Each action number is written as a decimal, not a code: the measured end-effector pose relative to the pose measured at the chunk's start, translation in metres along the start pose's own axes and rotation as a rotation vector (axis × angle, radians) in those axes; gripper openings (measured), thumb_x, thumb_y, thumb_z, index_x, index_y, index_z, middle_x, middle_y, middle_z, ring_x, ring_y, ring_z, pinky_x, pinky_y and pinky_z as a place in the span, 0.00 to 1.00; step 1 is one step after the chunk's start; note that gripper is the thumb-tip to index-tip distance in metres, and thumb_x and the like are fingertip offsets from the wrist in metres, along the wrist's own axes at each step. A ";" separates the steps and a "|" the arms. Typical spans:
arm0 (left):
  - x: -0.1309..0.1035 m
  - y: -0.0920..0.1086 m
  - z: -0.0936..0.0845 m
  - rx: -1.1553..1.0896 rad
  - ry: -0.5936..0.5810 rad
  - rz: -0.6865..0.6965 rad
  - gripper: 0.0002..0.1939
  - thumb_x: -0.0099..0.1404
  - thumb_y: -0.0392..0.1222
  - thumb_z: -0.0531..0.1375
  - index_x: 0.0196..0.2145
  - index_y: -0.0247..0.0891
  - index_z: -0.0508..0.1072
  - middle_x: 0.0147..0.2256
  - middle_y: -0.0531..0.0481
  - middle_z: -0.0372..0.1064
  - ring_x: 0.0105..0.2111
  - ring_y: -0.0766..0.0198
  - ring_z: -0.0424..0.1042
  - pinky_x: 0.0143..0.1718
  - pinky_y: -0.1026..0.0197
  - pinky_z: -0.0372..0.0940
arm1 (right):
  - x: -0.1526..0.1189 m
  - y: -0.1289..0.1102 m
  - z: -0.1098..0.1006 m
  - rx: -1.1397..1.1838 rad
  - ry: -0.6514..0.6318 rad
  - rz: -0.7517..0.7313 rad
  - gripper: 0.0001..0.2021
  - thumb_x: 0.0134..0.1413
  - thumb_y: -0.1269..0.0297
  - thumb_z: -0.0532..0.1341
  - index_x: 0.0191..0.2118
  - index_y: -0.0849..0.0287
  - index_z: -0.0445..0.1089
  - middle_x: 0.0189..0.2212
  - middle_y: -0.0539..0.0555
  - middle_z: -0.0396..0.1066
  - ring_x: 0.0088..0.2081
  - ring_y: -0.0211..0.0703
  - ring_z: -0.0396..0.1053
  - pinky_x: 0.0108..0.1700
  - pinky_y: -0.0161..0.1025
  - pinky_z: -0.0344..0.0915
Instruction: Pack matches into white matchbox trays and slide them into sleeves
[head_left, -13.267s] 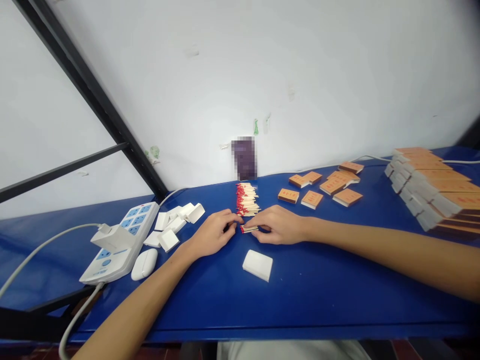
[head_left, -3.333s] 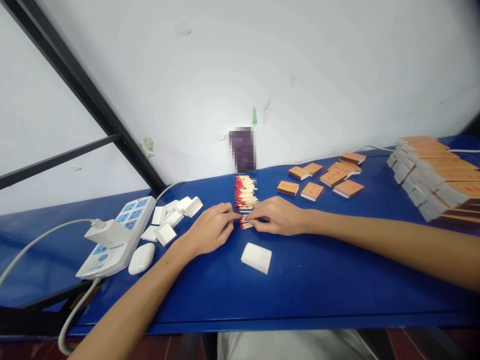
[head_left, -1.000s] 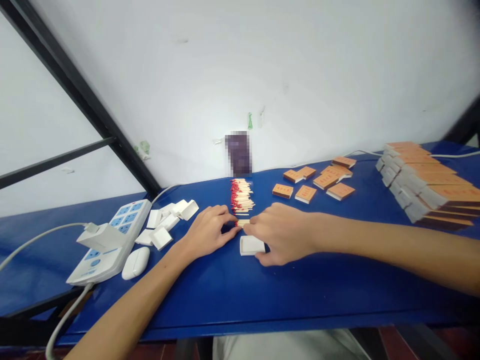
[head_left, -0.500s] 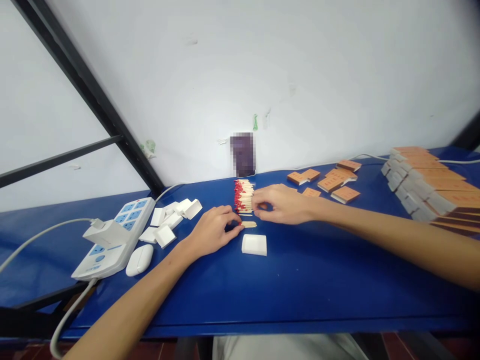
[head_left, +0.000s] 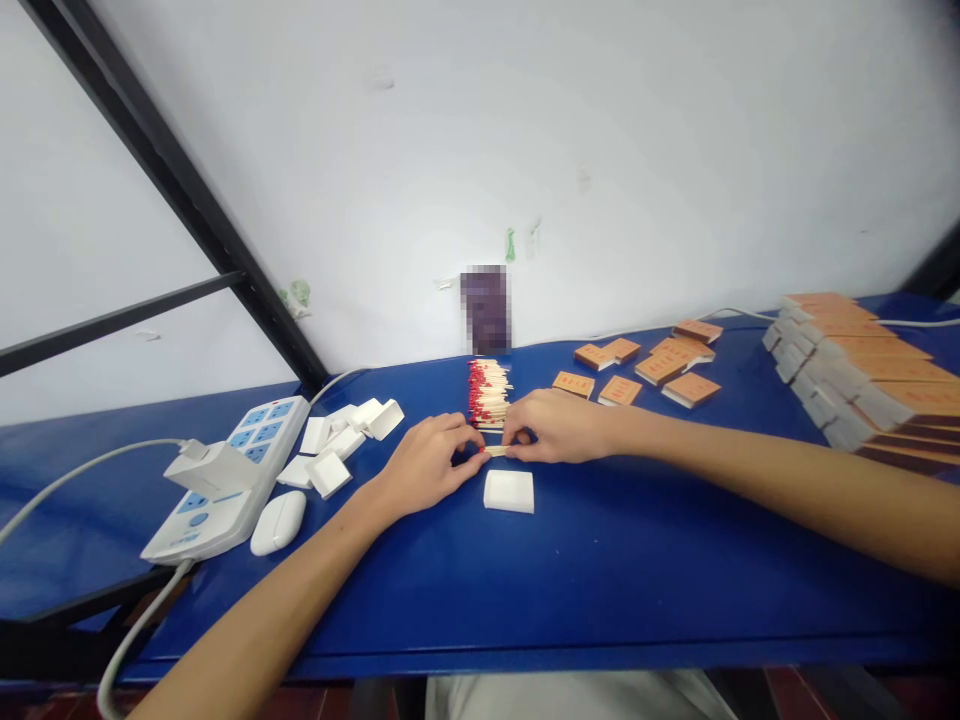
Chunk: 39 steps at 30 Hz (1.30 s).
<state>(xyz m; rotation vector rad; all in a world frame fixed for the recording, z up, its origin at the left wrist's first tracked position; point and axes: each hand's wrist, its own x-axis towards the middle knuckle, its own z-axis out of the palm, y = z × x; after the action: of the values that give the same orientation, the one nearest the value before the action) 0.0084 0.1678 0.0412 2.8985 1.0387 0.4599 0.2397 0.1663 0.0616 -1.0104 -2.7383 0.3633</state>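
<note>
Left hand (head_left: pixel 431 462) pinching red heads of match bundle (head_left: pixel 496 451), right hand (head_left: pixel 559 425) pinching bare ends, middle of table (head_left: pixel 600 580). Left forearm slants in from near edge, right from right side. Right hand back from match pile (head_left: pixel 491 393) by far edge, its earlier spot. One inner tray (head_left: pixel 508 491) nearer front; at least six white trays (head_left: pixel 330 473) toward left, at least eight loose matchboxes (head_left: pixel 660 369) toward far right corner.

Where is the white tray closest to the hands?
In the head view, the tray lies on the table just right of centre, slightly nearer the person than the few matches between left hand and right hand.
</note>
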 end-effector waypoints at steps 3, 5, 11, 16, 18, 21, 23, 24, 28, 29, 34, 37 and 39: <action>0.000 0.000 -0.001 0.097 -0.019 0.043 0.15 0.72 0.48 0.51 0.42 0.40 0.75 0.35 0.49 0.68 0.35 0.62 0.66 0.37 0.60 0.60 | 0.000 -0.002 0.000 -0.013 0.009 0.011 0.12 0.58 0.61 0.57 0.35 0.58 0.77 0.29 0.51 0.75 0.28 0.36 0.68 0.32 0.33 0.57; 0.000 0.000 -0.001 0.179 -0.032 0.083 0.17 0.73 0.48 0.49 0.40 0.40 0.75 0.35 0.48 0.67 0.35 0.62 0.66 0.37 0.58 0.58 | -0.001 -0.004 0.000 -0.030 0.007 0.025 0.12 0.58 0.62 0.57 0.35 0.57 0.77 0.28 0.50 0.76 0.26 0.36 0.67 0.31 0.33 0.56; 0.000 0.003 -0.002 0.300 -0.043 0.142 0.19 0.74 0.47 0.46 0.39 0.38 0.74 0.36 0.46 0.68 0.36 0.60 0.66 0.37 0.56 0.56 | -0.001 -0.013 -0.004 -0.144 -0.008 0.112 0.11 0.57 0.62 0.57 0.36 0.55 0.78 0.25 0.52 0.75 0.26 0.39 0.68 0.30 0.34 0.55; 0.001 0.005 -0.002 0.314 -0.039 0.161 0.19 0.74 0.46 0.46 0.38 0.37 0.73 0.36 0.46 0.69 0.37 0.60 0.67 0.38 0.56 0.57 | -0.001 -0.016 -0.003 -0.205 -0.019 0.136 0.12 0.59 0.60 0.56 0.38 0.54 0.77 0.24 0.53 0.74 0.27 0.42 0.70 0.30 0.36 0.54; 0.002 0.005 -0.002 0.312 -0.040 0.166 0.18 0.74 0.45 0.46 0.38 0.37 0.73 0.35 0.46 0.70 0.37 0.60 0.68 0.37 0.57 0.57 | -0.001 -0.017 -0.002 -0.230 -0.029 0.142 0.13 0.60 0.59 0.55 0.38 0.56 0.76 0.25 0.54 0.74 0.28 0.43 0.70 0.29 0.36 0.54; 0.002 0.005 -0.002 0.319 -0.054 0.165 0.18 0.74 0.45 0.45 0.38 0.36 0.72 0.35 0.46 0.71 0.36 0.61 0.70 0.36 0.58 0.58 | -0.002 -0.017 0.002 -0.277 -0.029 0.138 0.13 0.62 0.59 0.53 0.38 0.58 0.74 0.27 0.56 0.74 0.28 0.43 0.70 0.28 0.35 0.51; 0.002 0.006 -0.002 0.337 -0.071 0.158 0.18 0.75 0.45 0.45 0.37 0.37 0.71 0.34 0.47 0.72 0.34 0.60 0.71 0.36 0.58 0.59 | -0.002 -0.016 0.005 -0.297 -0.022 0.132 0.13 0.63 0.59 0.52 0.40 0.59 0.71 0.28 0.56 0.74 0.29 0.44 0.71 0.27 0.36 0.50; 0.002 0.006 -0.002 0.350 -0.081 0.150 0.17 0.75 0.45 0.45 0.37 0.37 0.70 0.34 0.47 0.72 0.34 0.60 0.72 0.36 0.57 0.59 | -0.003 -0.015 0.007 -0.303 -0.019 0.130 0.14 0.64 0.59 0.51 0.42 0.60 0.70 0.29 0.57 0.74 0.29 0.44 0.71 0.27 0.36 0.50; 0.003 0.007 0.001 0.430 -0.128 0.100 0.17 0.75 0.45 0.43 0.39 0.36 0.67 0.29 0.47 0.73 0.28 0.59 0.73 0.36 0.56 0.62 | -0.003 -0.017 0.010 -0.333 -0.017 0.143 0.14 0.65 0.60 0.49 0.45 0.61 0.68 0.30 0.58 0.74 0.30 0.46 0.72 0.28 0.36 0.51; 0.003 0.007 0.001 0.447 -0.140 0.091 0.17 0.75 0.45 0.42 0.40 0.36 0.66 0.29 0.47 0.73 0.27 0.59 0.73 0.36 0.56 0.63 | -0.003 -0.018 0.010 -0.341 -0.021 0.148 0.14 0.65 0.60 0.48 0.45 0.62 0.67 0.31 0.58 0.74 0.30 0.46 0.72 0.28 0.36 0.51; 0.003 0.008 -0.001 0.418 -0.182 0.069 0.15 0.74 0.46 0.42 0.44 0.38 0.65 0.28 0.48 0.72 0.27 0.59 0.73 0.34 0.59 0.64 | -0.003 -0.019 0.012 -0.358 -0.034 0.156 0.14 0.66 0.61 0.48 0.46 0.63 0.66 0.31 0.59 0.74 0.30 0.47 0.72 0.27 0.37 0.51; 0.005 0.011 -0.003 0.377 -0.181 0.063 0.15 0.74 0.46 0.43 0.43 0.39 0.65 0.32 0.46 0.73 0.30 0.58 0.73 0.34 0.59 0.64 | -0.003 -0.018 0.013 -0.370 -0.033 0.147 0.14 0.66 0.61 0.48 0.46 0.63 0.66 0.32 0.59 0.74 0.30 0.46 0.73 0.28 0.37 0.52; 0.005 0.013 -0.003 0.363 -0.173 0.063 0.15 0.75 0.45 0.42 0.42 0.38 0.65 0.35 0.45 0.72 0.33 0.57 0.73 0.35 0.58 0.64 | -0.003 -0.017 0.014 -0.376 -0.031 0.144 0.14 0.66 0.60 0.48 0.45 0.63 0.66 0.32 0.59 0.74 0.30 0.47 0.73 0.28 0.37 0.52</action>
<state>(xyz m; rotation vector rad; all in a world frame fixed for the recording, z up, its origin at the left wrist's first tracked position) 0.0194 0.1610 0.0474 3.2166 1.1080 0.0171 0.2280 0.1498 0.0533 -1.3034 -2.8311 -0.1259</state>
